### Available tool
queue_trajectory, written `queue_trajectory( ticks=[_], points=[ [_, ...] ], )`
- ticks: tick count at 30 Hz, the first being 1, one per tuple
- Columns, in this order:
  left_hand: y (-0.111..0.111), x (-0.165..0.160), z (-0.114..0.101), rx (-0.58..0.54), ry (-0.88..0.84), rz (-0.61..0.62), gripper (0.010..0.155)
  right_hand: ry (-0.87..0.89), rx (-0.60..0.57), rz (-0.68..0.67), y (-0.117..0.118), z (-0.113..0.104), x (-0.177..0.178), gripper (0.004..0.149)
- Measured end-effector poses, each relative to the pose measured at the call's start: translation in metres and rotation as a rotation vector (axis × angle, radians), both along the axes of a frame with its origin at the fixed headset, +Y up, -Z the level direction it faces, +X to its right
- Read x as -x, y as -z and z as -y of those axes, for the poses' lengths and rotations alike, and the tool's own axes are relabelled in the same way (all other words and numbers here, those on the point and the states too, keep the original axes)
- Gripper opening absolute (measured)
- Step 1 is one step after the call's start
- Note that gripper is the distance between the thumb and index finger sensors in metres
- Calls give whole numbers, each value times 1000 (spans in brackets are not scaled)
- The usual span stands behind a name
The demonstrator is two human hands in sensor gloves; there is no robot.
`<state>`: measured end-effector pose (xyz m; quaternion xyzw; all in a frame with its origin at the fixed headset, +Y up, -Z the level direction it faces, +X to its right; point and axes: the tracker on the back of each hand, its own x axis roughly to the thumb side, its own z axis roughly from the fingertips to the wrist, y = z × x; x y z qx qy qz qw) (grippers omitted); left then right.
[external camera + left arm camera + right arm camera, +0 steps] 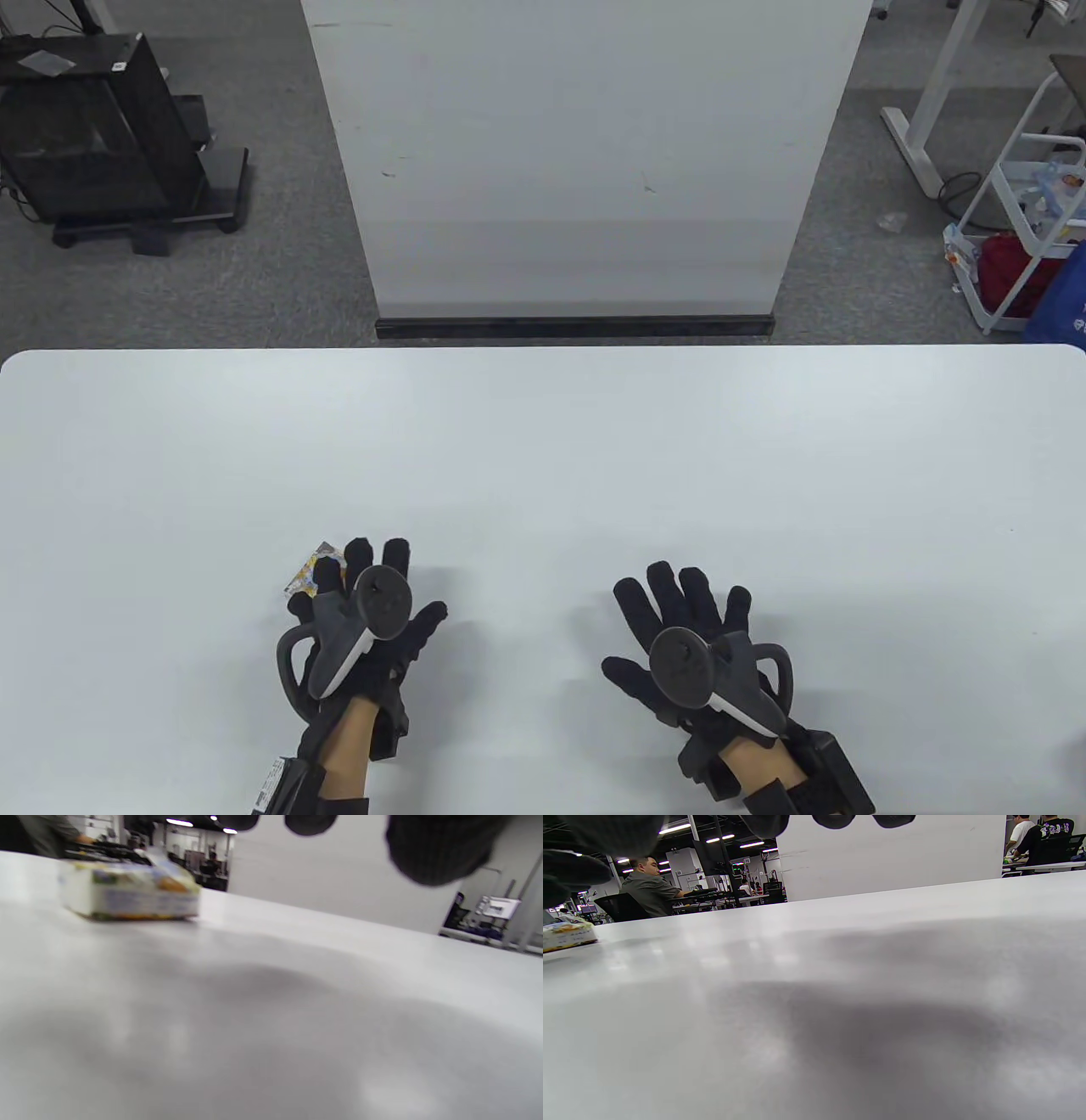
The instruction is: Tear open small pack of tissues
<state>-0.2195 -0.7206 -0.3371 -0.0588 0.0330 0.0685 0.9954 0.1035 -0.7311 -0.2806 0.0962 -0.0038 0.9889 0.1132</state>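
Note:
The small tissue pack (316, 571), white with yellow and blue print, lies flat on the white table (543, 441) near the front left. My left hand (399, 586) hovers over its right side with the fingers spread, and hides part of it. In the left wrist view the pack (131, 891) lies on the table, blurred, and my fingertips (432, 844) hang above the table, apart from it. My right hand (636, 628) is open and empty with the fingers spread, well to the right of the pack. The pack shows at the far left of the right wrist view (568, 935).
A tall white panel (577, 153) stands on the floor behind the table's far edge. A black stand (102, 136) is at the back left and a white cart (1031, 221) at the back right, both off the table.

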Motion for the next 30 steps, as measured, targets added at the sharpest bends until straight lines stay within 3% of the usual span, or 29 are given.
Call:
queue_trajectory(
  ticks=[6,15,30],
  points=[
    [-6,-28,1,11,18,107,84,23,-75,20,-1,-1,-1,87],
    [-16,-62,8,67,37,226,83,4,-61,30,1,-2,-2,87],
    [-20,-72,13,91,39,263,83,6,-56,29,1,-2,-2,87]
  ],
)
